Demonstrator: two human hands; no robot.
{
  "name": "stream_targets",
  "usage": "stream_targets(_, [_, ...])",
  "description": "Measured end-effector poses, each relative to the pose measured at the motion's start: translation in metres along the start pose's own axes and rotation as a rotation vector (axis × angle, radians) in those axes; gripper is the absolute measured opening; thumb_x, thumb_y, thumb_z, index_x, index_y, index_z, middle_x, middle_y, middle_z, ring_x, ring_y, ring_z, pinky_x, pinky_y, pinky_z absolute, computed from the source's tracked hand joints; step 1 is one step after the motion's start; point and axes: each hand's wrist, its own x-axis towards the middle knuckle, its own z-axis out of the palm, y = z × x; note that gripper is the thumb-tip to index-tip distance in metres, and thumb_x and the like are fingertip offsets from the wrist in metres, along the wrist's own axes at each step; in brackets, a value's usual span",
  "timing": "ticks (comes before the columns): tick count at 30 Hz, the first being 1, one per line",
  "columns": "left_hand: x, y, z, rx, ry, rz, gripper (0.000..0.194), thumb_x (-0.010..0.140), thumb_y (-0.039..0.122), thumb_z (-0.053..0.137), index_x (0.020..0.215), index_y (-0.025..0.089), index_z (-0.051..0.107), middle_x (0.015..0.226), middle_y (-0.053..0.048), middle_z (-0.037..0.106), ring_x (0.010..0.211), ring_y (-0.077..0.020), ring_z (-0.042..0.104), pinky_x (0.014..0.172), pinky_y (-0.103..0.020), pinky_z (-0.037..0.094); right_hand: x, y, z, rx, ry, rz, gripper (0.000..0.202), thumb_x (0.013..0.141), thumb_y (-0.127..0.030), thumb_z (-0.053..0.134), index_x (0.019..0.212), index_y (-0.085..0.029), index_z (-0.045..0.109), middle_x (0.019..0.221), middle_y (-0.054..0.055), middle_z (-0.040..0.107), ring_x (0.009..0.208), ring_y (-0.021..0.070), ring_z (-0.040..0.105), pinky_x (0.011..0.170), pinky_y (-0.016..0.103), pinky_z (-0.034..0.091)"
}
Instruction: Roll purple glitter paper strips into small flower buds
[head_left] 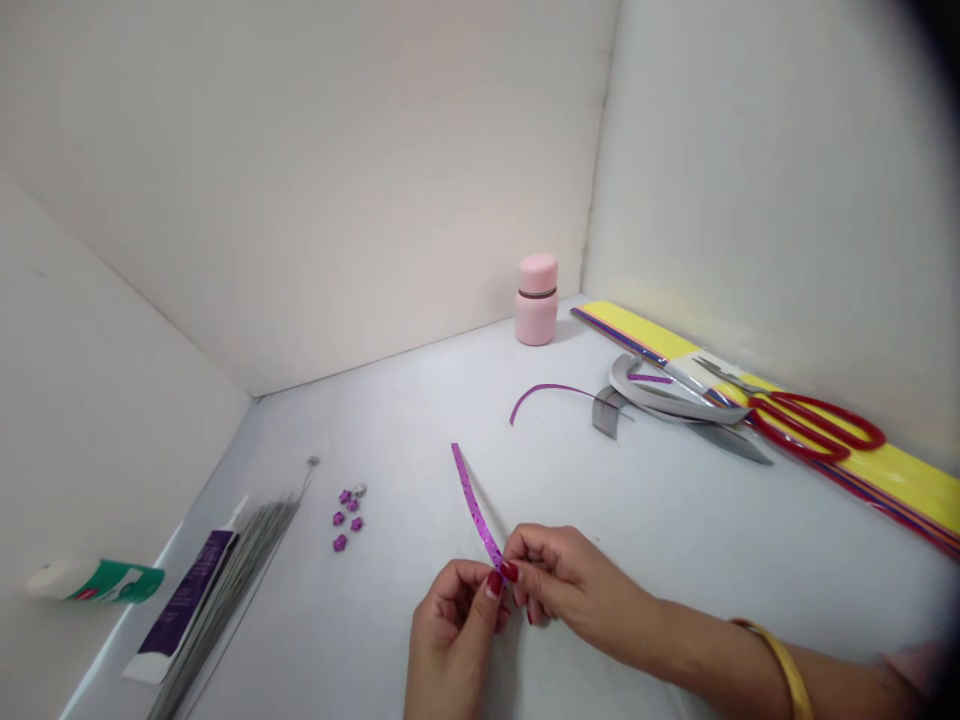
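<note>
A shiny purple paper strip [474,508] with dark dots curves up and away from my fingertips. My left hand [459,630] pinches its near end between thumb and fingers. Right beside it, my right hand [559,580] is closed on the same end, thumb tip against the strip. The tips of both hands meet there and hide how the end is shaped. To the left lie several small purple paper stars [340,543] and a silver-grey one [359,490].
At left are a bundle of grey wires [232,590], a purple-and-white tube [191,595] and a green-and-white bottle [112,581]. Red-handled scissors [810,420] lie on yellow-topped paper packs [900,480] at right, near grey strips [675,404]. A pink jar [536,310] stands at the back.
</note>
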Motion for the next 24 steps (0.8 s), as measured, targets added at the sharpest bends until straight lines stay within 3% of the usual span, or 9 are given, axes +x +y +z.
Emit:
stream_targets(4, [0.000,0.005,0.000,-0.040,0.033,-0.049,0.023,0.066,0.037,0.072,0.066,0.015,0.066,0.057,0.000,0.061,0.051,-0.0106,0.046,0.052,-0.021,0.037,0.000,-0.002,0.000,-0.069,-0.040,-0.016,0.017,0.083,-0.025,0.049,0.069,-0.016,0.051,0.057,-0.003,0.051,0.050,0.0080,0.047,0.050,0.020,0.038])
stream_targets(7, [0.000,0.005,-0.001,-0.062,0.102,-0.076,0.023,0.062,0.036,0.075,0.059,0.015,0.065,0.049,0.002,0.056,0.049,-0.0097,0.044,0.051,-0.021,0.036,0.000,-0.001,0.001,0.044,-0.031,0.039,0.022,0.083,-0.034,0.051,0.071,-0.016,0.052,0.060,-0.002,0.053,0.049,0.0075,0.049,0.048,0.019,0.037])
stream_targets(11, [0.000,-0.001,-0.002,-0.170,0.196,-0.090,0.023,0.062,0.036,0.076,0.062,0.017,0.064,0.057,0.001,0.061,0.054,-0.0111,0.050,0.054,-0.022,0.038,-0.001,0.000,0.007,0.175,-0.007,0.142,0.027,0.073,-0.040,0.065,0.076,-0.015,0.055,0.056,-0.004,0.052,0.047,0.0074,0.050,0.045,0.018,0.034])
stream_targets(18, [0.000,-0.010,0.003,-0.352,0.201,-0.085,0.024,0.056,0.036,0.079,0.060,0.019,0.064,0.057,0.002,0.065,0.057,-0.0124,0.056,0.060,-0.024,0.043,-0.003,-0.004,0.013,0.293,0.025,0.200,0.027,0.071,-0.039,0.064,0.068,-0.015,0.053,0.060,-0.002,0.057,0.045,0.0059,0.049,0.043,0.017,0.031])
stream_targets(22, [-0.006,-0.002,0.005,-0.163,0.122,-0.154,0.035,0.063,0.048,0.070,0.055,0.015,0.065,0.051,-0.003,0.063,0.046,-0.0129,0.053,0.048,-0.023,0.040,0.000,-0.005,0.008,0.311,0.079,0.144,0.024,0.078,-0.038,0.056,0.073,-0.017,0.048,0.060,-0.003,0.056,0.045,0.0059,0.049,0.043,0.017,0.031])
stream_targets(23, [-0.009,0.001,0.005,-0.059,0.097,-0.124,0.039,0.069,0.050,0.064,0.052,0.016,0.065,0.047,-0.003,0.060,0.041,-0.0128,0.050,0.043,-0.023,0.037,0.001,-0.004,0.006,0.295,0.073,0.126,0.022,0.080,-0.037,0.054,0.074,-0.017,0.047,0.062,-0.003,0.055,0.045,0.0060,0.049,0.044,0.017,0.032])
stream_targets(24, [-0.012,0.004,0.005,0.082,0.114,0.001,0.039,0.072,0.046,0.062,0.047,0.017,0.063,0.045,-0.003,0.058,0.042,-0.0141,0.050,0.044,-0.024,0.038,0.001,-0.004,0.004,0.270,0.061,0.111,0.021,0.081,-0.036,0.053,0.075,-0.017,0.047,0.064,-0.003,0.055,0.046,0.0060,0.049,0.044,0.018,0.032])
